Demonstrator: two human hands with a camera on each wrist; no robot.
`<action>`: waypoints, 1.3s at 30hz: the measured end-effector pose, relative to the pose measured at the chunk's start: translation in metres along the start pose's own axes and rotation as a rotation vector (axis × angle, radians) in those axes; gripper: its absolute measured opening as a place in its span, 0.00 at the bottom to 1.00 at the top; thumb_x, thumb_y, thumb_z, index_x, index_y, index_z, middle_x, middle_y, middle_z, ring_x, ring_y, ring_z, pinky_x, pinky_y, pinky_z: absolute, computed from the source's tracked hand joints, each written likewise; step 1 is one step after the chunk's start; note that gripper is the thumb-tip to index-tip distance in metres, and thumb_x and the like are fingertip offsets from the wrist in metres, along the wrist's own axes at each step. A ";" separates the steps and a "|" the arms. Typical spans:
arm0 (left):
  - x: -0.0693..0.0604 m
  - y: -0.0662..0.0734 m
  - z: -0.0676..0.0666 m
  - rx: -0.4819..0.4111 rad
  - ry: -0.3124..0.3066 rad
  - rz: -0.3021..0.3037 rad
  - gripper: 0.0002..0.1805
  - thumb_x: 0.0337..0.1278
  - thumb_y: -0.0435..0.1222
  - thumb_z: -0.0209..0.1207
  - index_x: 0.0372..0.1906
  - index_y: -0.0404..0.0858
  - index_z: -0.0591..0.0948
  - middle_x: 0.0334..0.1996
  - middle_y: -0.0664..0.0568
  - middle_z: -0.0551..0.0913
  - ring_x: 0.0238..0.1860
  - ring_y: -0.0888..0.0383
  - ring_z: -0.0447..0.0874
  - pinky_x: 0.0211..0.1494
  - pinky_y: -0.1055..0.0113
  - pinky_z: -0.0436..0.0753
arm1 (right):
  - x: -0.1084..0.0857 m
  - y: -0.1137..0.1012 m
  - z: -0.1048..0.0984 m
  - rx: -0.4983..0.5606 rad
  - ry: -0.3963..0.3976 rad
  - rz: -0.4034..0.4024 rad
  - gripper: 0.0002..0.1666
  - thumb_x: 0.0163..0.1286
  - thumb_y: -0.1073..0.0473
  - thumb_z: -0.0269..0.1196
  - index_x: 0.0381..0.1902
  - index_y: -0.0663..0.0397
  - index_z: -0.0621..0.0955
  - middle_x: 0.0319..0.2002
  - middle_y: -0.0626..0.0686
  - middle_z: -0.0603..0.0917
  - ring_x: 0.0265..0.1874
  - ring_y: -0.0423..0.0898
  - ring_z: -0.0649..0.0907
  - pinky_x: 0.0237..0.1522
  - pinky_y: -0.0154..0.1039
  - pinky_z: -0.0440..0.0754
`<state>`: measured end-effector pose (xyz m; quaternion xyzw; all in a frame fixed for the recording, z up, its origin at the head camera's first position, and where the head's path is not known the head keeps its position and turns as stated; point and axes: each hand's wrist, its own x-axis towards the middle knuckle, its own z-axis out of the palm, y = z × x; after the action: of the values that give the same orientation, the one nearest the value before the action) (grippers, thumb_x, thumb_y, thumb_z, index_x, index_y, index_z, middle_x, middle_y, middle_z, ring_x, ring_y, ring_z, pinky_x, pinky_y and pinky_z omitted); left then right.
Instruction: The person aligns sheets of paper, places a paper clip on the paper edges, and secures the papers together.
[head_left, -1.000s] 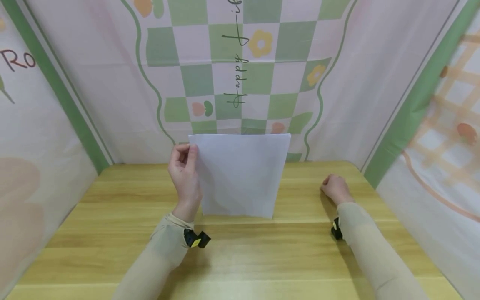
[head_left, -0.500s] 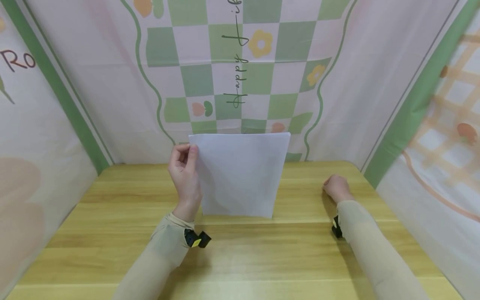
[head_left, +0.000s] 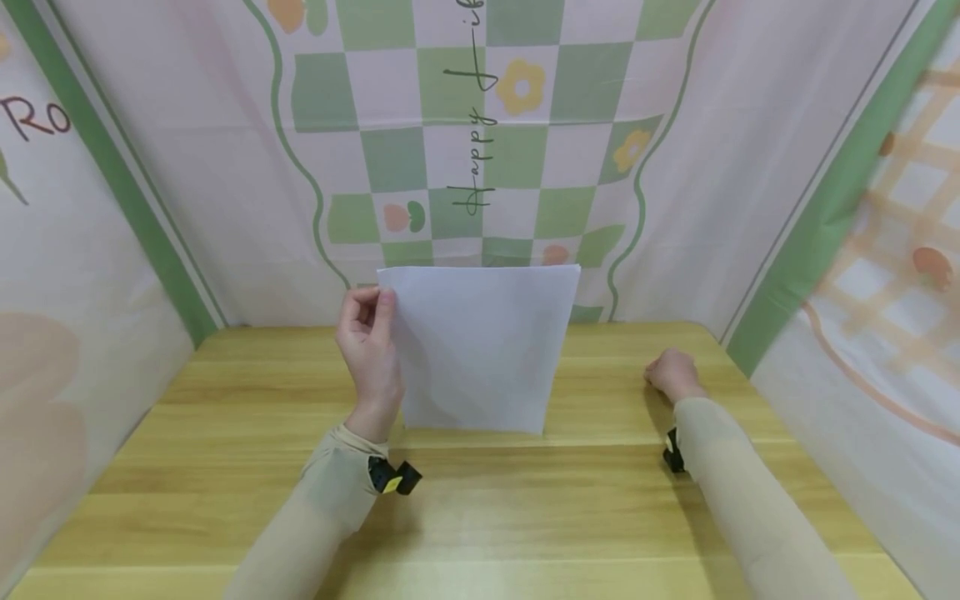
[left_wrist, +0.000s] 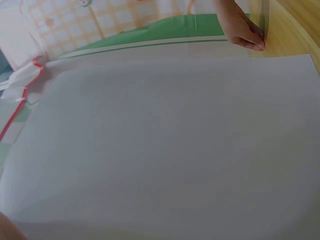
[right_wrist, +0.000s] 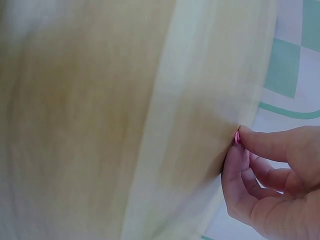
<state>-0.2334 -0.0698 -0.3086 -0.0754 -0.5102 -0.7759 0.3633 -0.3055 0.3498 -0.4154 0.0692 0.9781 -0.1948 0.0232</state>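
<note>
A white sheet of paper (head_left: 483, 350) stands upright over the table, its lower edge at the tabletop. My left hand (head_left: 371, 358) pinches its upper left corner between thumb and fingers. In the left wrist view the paper (left_wrist: 165, 145) fills most of the picture. Right of the paper, apart from it, my right hand (head_left: 675, 377) is low over the table. The right wrist view shows the right hand (right_wrist: 275, 180) pinching a small pink object (right_wrist: 237, 137) between thumb and fingertip; most of that object is hidden by the fingers.
The wooden table (head_left: 480, 508) runs up to a back curtain (head_left: 517, 158) with green and white checks. Printed cloth hangs at both sides. A black wrist device with a yellow mark (head_left: 393, 477) is on the left sleeve, another black device (head_left: 673, 452) on the right.
The right hand has shifted slightly to the right since the earliest frame. My left hand keeps its pinch on the paper, which has hardly moved.
</note>
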 end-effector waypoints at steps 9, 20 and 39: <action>0.000 -0.002 -0.001 0.006 0.007 -0.019 0.06 0.62 0.33 0.58 0.37 0.34 0.76 0.34 0.52 0.76 0.38 0.58 0.75 0.45 0.70 0.74 | -0.001 0.002 -0.002 0.004 -0.029 0.024 0.17 0.64 0.63 0.55 0.38 0.76 0.80 0.46 0.72 0.81 0.35 0.60 0.79 0.42 0.52 0.78; 0.000 -0.003 -0.002 0.000 0.004 -0.006 0.07 0.62 0.34 0.58 0.38 0.32 0.76 0.34 0.53 0.76 0.38 0.58 0.75 0.44 0.70 0.74 | -0.005 0.005 -0.008 0.081 -0.061 0.073 0.13 0.60 0.63 0.51 0.23 0.67 0.78 0.31 0.65 0.81 0.25 0.50 0.72 0.29 0.40 0.71; 0.001 -0.002 -0.001 -0.001 0.008 -0.008 0.06 0.61 0.35 0.59 0.36 0.36 0.76 0.34 0.53 0.76 0.38 0.58 0.74 0.44 0.70 0.74 | -0.003 0.017 -0.006 0.403 -0.124 0.043 0.17 0.68 0.64 0.57 0.47 0.77 0.77 0.29 0.50 0.86 0.26 0.35 0.83 0.35 0.33 0.83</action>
<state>-0.2350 -0.0713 -0.3097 -0.0702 -0.5088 -0.7778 0.3622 -0.3005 0.3670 -0.4158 0.0810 0.9144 -0.3899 0.0730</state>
